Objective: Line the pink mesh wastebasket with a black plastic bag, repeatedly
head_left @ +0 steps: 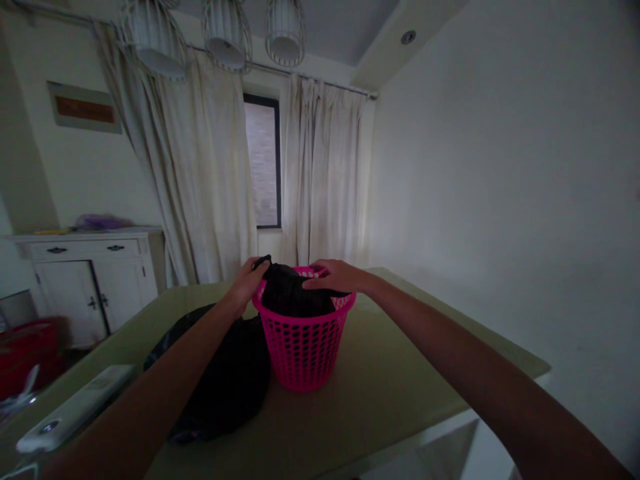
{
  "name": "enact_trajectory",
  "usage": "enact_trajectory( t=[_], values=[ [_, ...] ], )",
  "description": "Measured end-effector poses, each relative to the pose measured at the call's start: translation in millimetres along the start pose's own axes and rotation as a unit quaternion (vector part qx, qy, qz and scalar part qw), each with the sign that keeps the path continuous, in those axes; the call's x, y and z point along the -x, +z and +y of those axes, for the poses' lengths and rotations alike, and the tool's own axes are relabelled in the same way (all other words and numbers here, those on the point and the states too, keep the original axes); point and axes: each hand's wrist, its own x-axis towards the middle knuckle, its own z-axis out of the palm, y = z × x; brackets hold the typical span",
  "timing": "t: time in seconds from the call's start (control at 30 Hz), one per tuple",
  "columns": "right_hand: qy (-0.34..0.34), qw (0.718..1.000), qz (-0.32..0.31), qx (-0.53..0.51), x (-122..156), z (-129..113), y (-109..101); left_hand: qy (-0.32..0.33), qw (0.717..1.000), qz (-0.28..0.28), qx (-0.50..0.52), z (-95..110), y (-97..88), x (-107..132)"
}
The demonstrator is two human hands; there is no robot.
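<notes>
Pale curtains (320,173) hung behind an olive table (400,387). On it, the left hand (247,280) pinched a raised corner of the black garment (293,300), fingers closed on it; the right hand (335,275) lay over the same garment, its grip impossible to tell. That garment filled a pink laundry basket (305,350) toward the table's far edge. A black cloth heap (225,383) touched its left side; a white remote (75,408) lay near the left corner

Two bare hands, the left hand (247,280) and the right hand (336,275); one pink basket (303,347); two dark cloth bundles, one black garment (290,297) and one black heap (225,380); one table (390,380); one white remote (75,408); three cage lamps (226,33); two curtains (200,167); one window (263,163); one white cabinet (90,280)
</notes>
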Motion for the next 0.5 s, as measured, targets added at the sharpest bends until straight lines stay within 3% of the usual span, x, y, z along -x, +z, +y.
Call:
enact_trajectory(
  t=[0.07,0.13,0.2,0.27,0.33,0.4,0.5],
  values=[
    [-0.019,0.995,-0.055,0.077,-15.3,4.4,17.8,0.094,0.993,0.027,-0.063,-2.4,-5.0,17.6],
    [-0.037,0.989,-0.082,0.114,-27.1,10.1,28.3,0.224,0.963,0.022,-0.150,-7.1,-11.3,40.3],
    [-0.048,0.991,-0.063,0.108,-35.5,13.8,26.9,0.318,0.922,-0.028,-0.220,-13.3,-18.0,62.0],
    [-0.042,0.997,-0.014,0.067,-41.4,15.0,13.5,0.365,0.892,-0.069,-0.258,-19.4,-22.9,76.9],
    [-0.024,0.997,0.076,-0.013,-45.9,15.7,-8.2,0.386,0.878,-0.072,-0.273,-23.8,-23.7,83.0],
    [-0.003,0.971,0.213,-0.107,-48.5,18.5,-34.4,0.391,0.878,-0.060,-0.270,-25.1,-20.6,83.4],
    [0.022,0.871,0.470,-0.140,-43.6,27.4,-79.3,0.390,0.884,-0.066,-0.248,-21.0,-14.8,85.0]
  ],
)
